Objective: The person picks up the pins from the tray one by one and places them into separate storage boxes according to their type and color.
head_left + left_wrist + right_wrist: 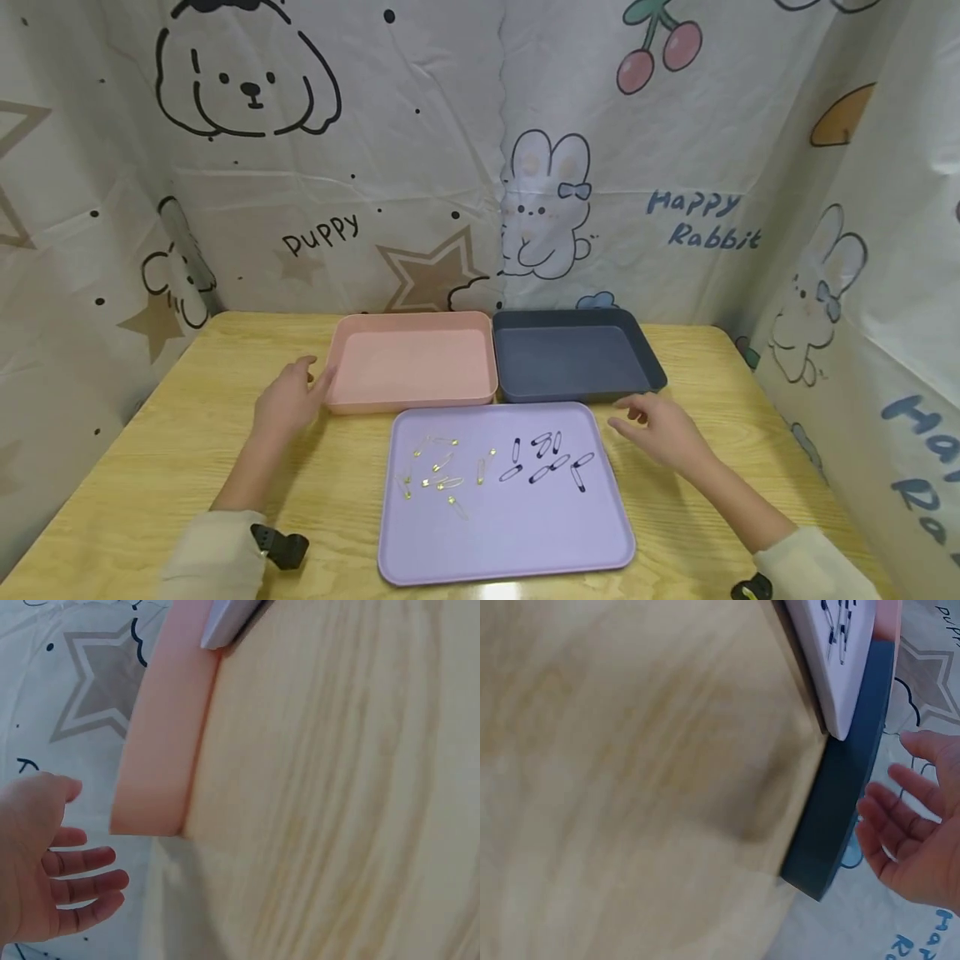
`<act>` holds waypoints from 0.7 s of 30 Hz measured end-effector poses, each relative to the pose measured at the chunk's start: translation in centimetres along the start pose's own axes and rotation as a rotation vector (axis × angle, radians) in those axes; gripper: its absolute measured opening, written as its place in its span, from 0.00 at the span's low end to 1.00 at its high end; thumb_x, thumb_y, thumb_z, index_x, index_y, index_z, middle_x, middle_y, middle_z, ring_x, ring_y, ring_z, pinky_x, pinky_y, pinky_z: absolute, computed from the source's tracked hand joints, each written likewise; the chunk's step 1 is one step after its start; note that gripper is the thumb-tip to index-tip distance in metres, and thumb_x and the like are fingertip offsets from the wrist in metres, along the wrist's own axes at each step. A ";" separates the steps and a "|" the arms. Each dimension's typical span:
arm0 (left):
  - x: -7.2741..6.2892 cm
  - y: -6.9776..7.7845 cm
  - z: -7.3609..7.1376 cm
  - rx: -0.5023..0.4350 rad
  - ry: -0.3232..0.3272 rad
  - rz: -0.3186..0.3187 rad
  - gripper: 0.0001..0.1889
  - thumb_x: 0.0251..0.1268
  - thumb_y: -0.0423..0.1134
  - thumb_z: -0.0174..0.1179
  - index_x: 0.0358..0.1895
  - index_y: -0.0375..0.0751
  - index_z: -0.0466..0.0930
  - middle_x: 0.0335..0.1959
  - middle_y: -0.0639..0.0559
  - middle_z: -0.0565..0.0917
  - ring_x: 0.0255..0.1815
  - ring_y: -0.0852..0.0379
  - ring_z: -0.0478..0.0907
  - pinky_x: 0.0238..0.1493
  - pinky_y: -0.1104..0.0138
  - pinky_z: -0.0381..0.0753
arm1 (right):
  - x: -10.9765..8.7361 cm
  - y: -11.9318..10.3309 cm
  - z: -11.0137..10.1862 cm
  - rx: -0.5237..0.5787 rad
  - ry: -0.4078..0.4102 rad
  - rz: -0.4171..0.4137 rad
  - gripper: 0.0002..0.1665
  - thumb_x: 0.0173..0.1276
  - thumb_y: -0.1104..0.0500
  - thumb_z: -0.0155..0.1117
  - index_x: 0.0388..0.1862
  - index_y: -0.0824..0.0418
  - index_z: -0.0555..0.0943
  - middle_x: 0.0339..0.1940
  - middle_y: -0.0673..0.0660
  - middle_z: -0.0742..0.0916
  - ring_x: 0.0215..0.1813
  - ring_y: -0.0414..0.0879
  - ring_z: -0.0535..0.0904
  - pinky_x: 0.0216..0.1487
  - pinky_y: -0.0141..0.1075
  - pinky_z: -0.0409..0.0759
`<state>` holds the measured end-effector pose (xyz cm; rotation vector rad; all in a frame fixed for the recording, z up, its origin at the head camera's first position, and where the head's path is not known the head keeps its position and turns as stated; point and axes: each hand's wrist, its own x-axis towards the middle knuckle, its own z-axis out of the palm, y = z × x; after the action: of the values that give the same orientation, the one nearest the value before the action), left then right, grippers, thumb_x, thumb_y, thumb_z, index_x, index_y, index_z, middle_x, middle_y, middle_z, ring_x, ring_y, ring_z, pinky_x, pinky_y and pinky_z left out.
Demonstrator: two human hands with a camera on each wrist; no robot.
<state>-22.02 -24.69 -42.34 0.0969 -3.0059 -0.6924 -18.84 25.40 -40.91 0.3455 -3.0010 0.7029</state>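
Observation:
My left hand (288,402) hovers at the left end of the pink tray (412,407), its fingers relaxed and holding nothing. In the left wrist view its fingers (84,889) are spread apart beside that tray's end. My right hand (663,429) is just off the near right corner of the dark blue tray (581,397), loosely bent and without anything in it. Between the hands lies a lilac tray (510,542). Several gold safety pins (450,482) are scattered on its left half, and several black safety pins (560,462) toward its right.
The pink and dark blue trays stand side by side at the back of the wooden table (330,500), with the lilac tray in front of them. A printed curtain (420,167) hangs behind the table and along both sides.

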 end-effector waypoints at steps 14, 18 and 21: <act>0.5 -0.7 2.9 -0.086 0.015 -0.022 0.27 0.71 0.42 0.36 0.68 0.29 0.56 0.57 0.28 0.72 0.48 0.35 0.75 0.40 0.47 0.76 | -0.8 0.7 3.8 0.119 -0.092 -0.142 0.03 0.57 0.60 0.67 0.31 0.56 0.84 0.21 0.46 0.74 0.26 0.34 0.66 0.28 0.28 0.67; 0.6 -0.7 3.2 -0.097 0.013 -0.035 0.27 0.69 0.39 0.35 0.69 0.30 0.54 0.54 0.29 0.74 0.31 0.45 0.73 0.27 0.58 0.71 | -0.7 0.6 4.0 0.095 -0.130 -0.163 0.04 0.58 0.60 0.67 0.33 0.55 0.85 0.21 0.44 0.74 0.26 0.33 0.66 0.28 0.27 0.67; 0.7 -0.7 3.3 -0.090 0.000 -0.040 0.28 0.68 0.37 0.35 0.70 0.30 0.52 0.52 0.29 0.74 0.28 0.48 0.71 0.25 0.61 0.68 | -0.7 0.5 4.2 0.063 -0.152 -0.186 0.05 0.58 0.59 0.67 0.34 0.54 0.85 0.21 0.44 0.74 0.26 0.32 0.65 0.27 0.27 0.66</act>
<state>-22.90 -23.93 -45.56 0.1536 -2.9750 -0.8308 -18.25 24.17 -44.94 0.7010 -3.0358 0.7874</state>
